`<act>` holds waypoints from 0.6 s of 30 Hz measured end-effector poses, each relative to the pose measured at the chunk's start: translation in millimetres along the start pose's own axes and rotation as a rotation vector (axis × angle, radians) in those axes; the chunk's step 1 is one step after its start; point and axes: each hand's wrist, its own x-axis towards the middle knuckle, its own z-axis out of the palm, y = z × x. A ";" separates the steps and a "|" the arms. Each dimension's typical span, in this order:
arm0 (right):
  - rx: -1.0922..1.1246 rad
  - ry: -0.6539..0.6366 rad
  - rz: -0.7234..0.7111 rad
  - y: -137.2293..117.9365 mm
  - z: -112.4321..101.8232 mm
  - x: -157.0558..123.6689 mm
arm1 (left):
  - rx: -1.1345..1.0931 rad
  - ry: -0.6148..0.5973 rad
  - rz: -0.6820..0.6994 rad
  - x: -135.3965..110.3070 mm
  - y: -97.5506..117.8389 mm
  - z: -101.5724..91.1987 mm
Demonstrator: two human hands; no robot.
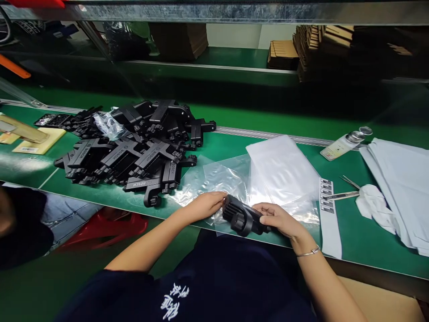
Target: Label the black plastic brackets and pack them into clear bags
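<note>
Near the bench's front edge I hold a black plastic bracket (246, 218) with a ribbed end and a round knob. My right hand (279, 219) is closed around its right end, thumb on top. At the left end, my left hand (206, 205) grips it with fingers pressed together; the fingertips are partly hidden. Transparent plastic bags (224, 172) lie beneath and behind the bracket. A stack of whitish plastic bags (283, 170) is just beyond my right hand. To the left is a pile of similar black brackets (144, 161), several marked BOSCH.
At right are a strip of printed labels (330, 232), tweezers (342, 196), a crumpled white cloth (373, 208), a bottle (342, 145) and white sheets (402, 188). A metal shelf edge (214, 12) crosses overhead. Another person's leg (70, 214) and a red stool (107, 230) are at left.
</note>
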 end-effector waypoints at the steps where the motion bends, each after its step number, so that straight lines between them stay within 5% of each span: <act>1: -0.010 0.028 -0.001 0.5 -0.5 -0.4 | -0.013 0.005 0.002 -2.0 0.7 -0.7; 8: -0.193 0.151 0.010 -11.0 7.0 -3.7 | -0.186 0.216 0.127 -14.4 22.4 -24.9; 14: -0.739 0.536 -0.073 -26.4 37.7 -3.7 | -0.017 0.085 0.213 -6.7 51.6 -39.1; 18: -0.690 0.768 -0.113 -18.8 37.0 -8.3 | 0.099 0.128 0.089 -6.9 48.6 -34.4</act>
